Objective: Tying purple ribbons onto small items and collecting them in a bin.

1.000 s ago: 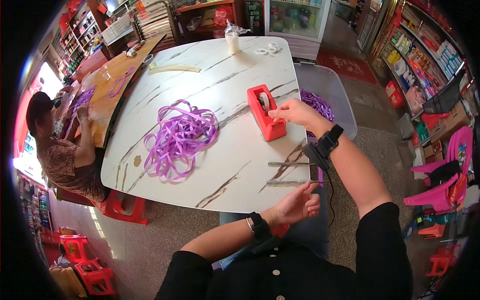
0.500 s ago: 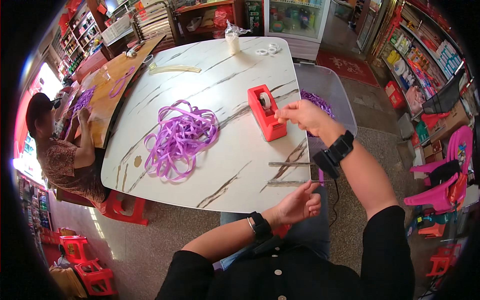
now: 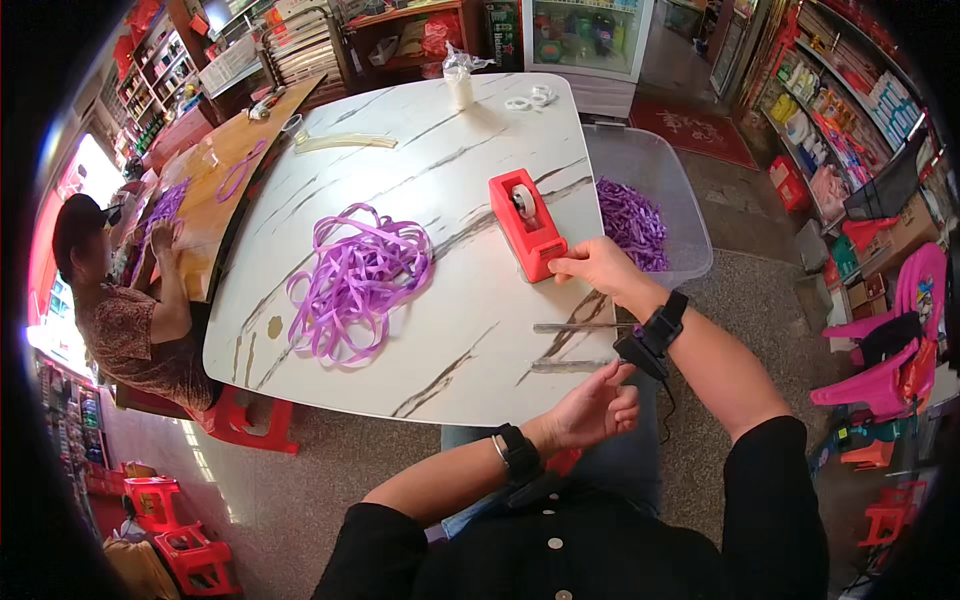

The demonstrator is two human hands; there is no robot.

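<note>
A red tape dispenser (image 3: 528, 228) with a roll of tape (image 3: 523, 200) stands near the right edge of the marbled table. My right hand (image 3: 603, 272) is closed in a pinch at its near end; any tape between the fingertips is too fine to make out. Nearer to me, my left hand (image 3: 592, 408) is closed, fingers curled, at the table's edge. What it holds, if anything, is hidden. Just beyond its fingers, two thin grey bars, a far bar (image 3: 572, 327) and a near bar (image 3: 565, 366), lie across the edge. A loose heap of purple ribbon (image 3: 365, 285) rests left of the dispenser.
Beside the table's right edge, a clear plastic bin (image 3: 685, 190) holds purple ribbon pieces (image 3: 632, 225). Further back are white rings (image 3: 530, 100), a bagged cup (image 3: 459, 88) and pale strips (image 3: 345, 142). Another person (image 3: 130, 300) sits at a wooden table on the left.
My right hand has come down and toward me, from above the dispenser's near end to right at it. My left hand has barely moved. The view has shifted slightly.
</note>
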